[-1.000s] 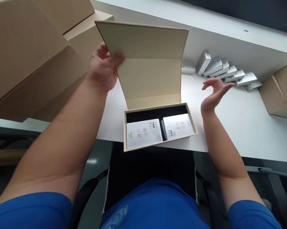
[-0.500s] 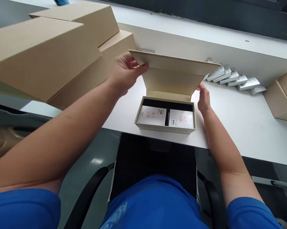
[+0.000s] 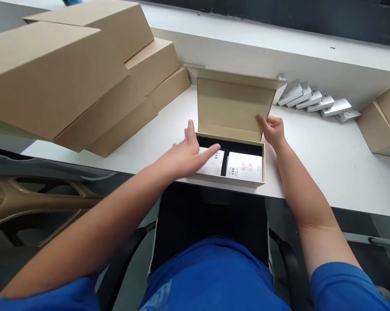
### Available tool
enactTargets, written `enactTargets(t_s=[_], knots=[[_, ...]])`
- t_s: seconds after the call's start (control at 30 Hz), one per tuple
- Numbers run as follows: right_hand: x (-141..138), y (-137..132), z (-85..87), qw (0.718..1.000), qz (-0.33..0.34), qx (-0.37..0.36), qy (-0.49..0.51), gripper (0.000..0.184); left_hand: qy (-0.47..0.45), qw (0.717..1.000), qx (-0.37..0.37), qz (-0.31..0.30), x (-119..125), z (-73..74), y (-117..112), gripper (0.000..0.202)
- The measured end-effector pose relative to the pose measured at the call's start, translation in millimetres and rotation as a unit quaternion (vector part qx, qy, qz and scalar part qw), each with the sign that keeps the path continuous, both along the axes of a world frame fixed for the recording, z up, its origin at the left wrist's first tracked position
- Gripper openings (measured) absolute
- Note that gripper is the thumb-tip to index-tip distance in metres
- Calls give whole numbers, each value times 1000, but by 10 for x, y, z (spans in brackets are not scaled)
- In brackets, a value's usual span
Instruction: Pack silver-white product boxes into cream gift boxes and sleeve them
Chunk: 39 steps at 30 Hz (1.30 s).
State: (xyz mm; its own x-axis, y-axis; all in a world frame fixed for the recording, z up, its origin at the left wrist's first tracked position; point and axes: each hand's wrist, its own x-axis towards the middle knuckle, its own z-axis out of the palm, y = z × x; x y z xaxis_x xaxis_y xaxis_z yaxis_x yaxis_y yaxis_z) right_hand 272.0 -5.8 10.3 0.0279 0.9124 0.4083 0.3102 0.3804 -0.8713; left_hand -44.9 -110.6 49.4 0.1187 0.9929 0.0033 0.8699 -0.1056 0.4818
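A gift box (image 3: 229, 182) with its lid (image 3: 235, 101) raised stands at the table's front edge. Inside, in a black insert, lie two white printed packs; the right pack (image 3: 245, 166) shows whole, while the left pack (image 3: 211, 162) is partly covered by my left hand (image 3: 191, 153). That hand hovers over the box's left end, fingers spread, holding nothing. At the lid's right edge, my right hand (image 3: 272, 128) pinches the lid, thumb on its inner face and fingers behind.
Large brown cartons (image 3: 84, 77) are stacked on the left of the white table (image 3: 314, 160). Several small silver-white boxes (image 3: 322, 103) lean in a row at the back right, beside another brown carton (image 3: 381, 125). A low partition (image 3: 240, 54) runs along the back.
My left hand has let go of the lid's left corner and come down over the box. The lid now leans further back, with my right hand at its right edge.
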Motion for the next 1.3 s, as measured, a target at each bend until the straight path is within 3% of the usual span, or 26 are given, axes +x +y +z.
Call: enactTargets(t_s=[0.13,0.27,0.4,0.63,0.8,0.87,0.97,1.03,1.1,1.2,1.3], knots=[[-79,-3,23,999,1,-23,25,84,-65,998,-18,0,244,81,-262,143],[-107,-33,64,1000,1,-23,13,86,-31,999,-32,19,405,241,-247,133],[-95,-56,77,1000,1,-5,10,84,-7,999,-20,46,488,292,-238,127],[-99,-39,79,998,6,-32,48,87,6,997,-16,74,558,271,-286,123],[-63,-63,110,990,77,-68,97,85,-94,990,55,85,400,86,-291,115],[-36,-75,95,982,128,-80,110,86,-183,968,152,84,276,-29,-265,98],[26,-64,34,959,220,-89,155,88,-356,873,322,79,65,-185,-204,69],[79,-39,1,928,324,-101,156,83,-464,809,353,72,-62,-254,-186,56],[131,-16,8,885,433,-126,114,77,-545,768,329,69,-171,-300,-209,52],[189,-9,89,827,539,-150,54,91,-605,746,268,79,-321,-368,-307,61],[238,-22,156,781,606,-147,34,113,-601,770,200,73,-479,-471,-410,65]])
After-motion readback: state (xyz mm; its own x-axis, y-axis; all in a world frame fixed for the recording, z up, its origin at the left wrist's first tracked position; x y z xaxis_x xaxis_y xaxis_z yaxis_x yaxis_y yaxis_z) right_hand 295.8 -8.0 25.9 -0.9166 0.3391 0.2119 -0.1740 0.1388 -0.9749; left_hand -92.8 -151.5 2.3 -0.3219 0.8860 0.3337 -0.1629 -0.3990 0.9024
